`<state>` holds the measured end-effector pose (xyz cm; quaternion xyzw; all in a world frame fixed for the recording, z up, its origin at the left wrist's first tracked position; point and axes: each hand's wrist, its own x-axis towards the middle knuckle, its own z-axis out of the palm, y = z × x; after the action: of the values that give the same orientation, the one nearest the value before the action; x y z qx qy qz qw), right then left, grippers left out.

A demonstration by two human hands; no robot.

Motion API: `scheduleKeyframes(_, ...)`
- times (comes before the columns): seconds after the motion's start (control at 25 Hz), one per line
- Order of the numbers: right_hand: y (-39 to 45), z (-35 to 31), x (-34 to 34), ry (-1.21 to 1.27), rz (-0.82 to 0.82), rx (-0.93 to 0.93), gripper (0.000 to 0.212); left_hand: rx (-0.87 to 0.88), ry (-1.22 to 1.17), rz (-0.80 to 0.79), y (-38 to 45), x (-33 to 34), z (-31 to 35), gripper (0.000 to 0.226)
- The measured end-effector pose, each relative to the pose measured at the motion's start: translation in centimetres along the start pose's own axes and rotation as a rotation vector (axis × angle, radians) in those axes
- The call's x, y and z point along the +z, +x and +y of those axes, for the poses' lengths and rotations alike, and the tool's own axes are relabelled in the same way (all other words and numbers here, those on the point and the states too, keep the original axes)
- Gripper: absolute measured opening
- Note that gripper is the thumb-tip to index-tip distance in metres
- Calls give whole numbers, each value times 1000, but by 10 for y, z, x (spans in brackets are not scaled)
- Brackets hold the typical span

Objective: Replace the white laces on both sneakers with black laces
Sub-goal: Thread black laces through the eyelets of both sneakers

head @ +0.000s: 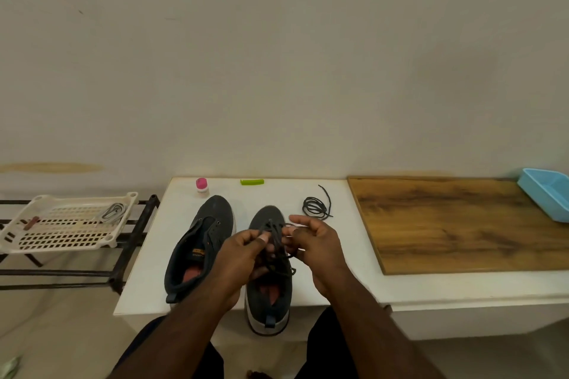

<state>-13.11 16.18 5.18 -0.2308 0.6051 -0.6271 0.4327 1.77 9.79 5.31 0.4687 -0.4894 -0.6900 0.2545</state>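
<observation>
Left sneaker [200, 243]: unlaced, on the bench [147, 271], left of the fingers.
Left hand [238, 258]: fingers pinched the black lace [278, 255].
Right sneaker [271, 286]: beneath the fingers, partly laced.
Right hand [314, 248]: fingers pinched the same lace.
Spare black lace [315, 206]: coiled beyond the right fingers.

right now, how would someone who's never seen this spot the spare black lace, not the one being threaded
Start at the white table against the wall, left of the wooden board. Past the right sneaker and both hands, toward the board, lies the spare black lace. It alone sits loosely coiled on bare tabletop, one end trailing toward the wall, touched by neither hand.
</observation>
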Motion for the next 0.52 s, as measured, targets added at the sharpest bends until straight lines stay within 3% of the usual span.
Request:
scheduleKeyframes(0.24, -5, 19, -7, 61, 164, 92, 22, -20, -125, 55, -2, -23, -2, 17)
scheduleKeyframes(0.52, 0, 10, -14, 28, 223, 2, 26, 11, -151, 79, -2, -30, -1, 15)
